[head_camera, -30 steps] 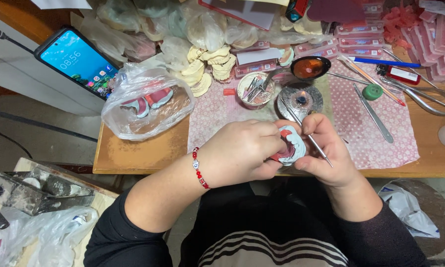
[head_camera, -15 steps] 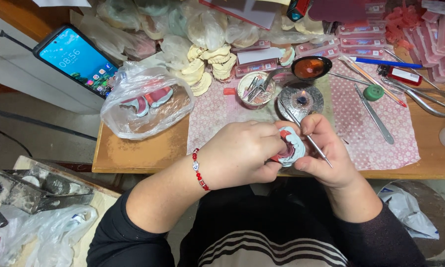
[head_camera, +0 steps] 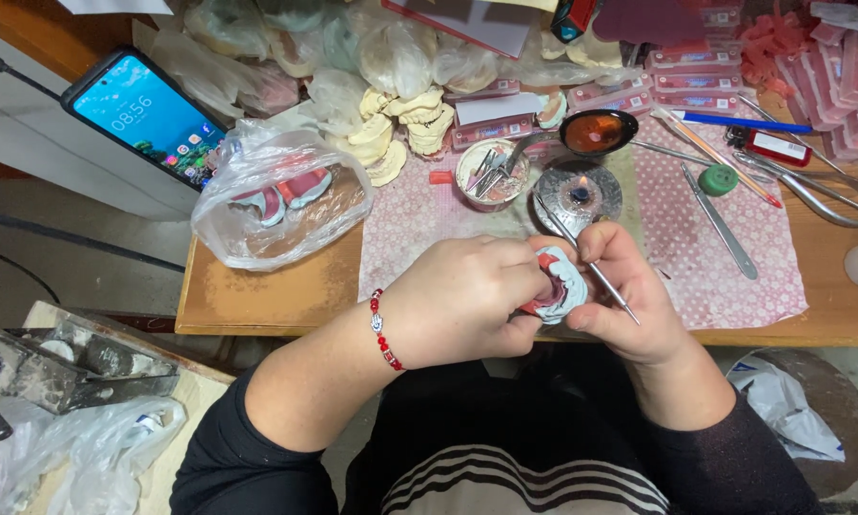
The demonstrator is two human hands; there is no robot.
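- You're cupping the denture [head_camera: 561, 286] in your left hand [head_camera: 462, 300], fingers curled tight round it, just over the worktop [head_camera: 267, 300] edge.
- Your right hand [head_camera: 629, 305] is pinching a thin metal tool [head_camera: 586, 259] btwn thumb & forefinger; its lower end is resting by the denture's white side.
- Red bead bracelet [head_camera: 383, 329] is sitting on your left wrist.
- Burner [head_camera: 580, 194] is standing just behind your hands on the pink cloth [head_camera: 725, 277].
- Cup [head_camera: 491, 175] w/ small tools is sitting left of the burner.
- Phone [head_camera: 148, 114] is leaning far left; bag [head_camera: 276, 200] w/ pink pieces is lying beside it.
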